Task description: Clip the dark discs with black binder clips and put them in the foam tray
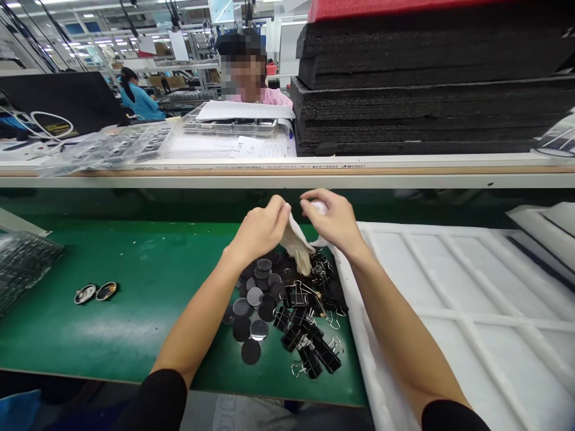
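My left hand (265, 227) pinches a limp, off-white cloth (296, 242), whose shape resembles a glove and whose lower end looks yellowish. Close beside it, my right hand (335, 221) has curled fingers with a white bit of material showing between them; a white strip runs from the hanging cloth toward this hand. Beneath both hands, several round dark discs (254, 296) lie scattered on the green table. To their right is a heap of black binder clips (309, 341) with silver wire handles.
Two small round metallic pieces (96, 292) lie on the left of the green table (148, 335). A white padded sheet (449, 287) covers the right side. Black foam blocks (426, 114) stand stacked on the shelf (202, 179). A person in pink (274, 96) sits across.
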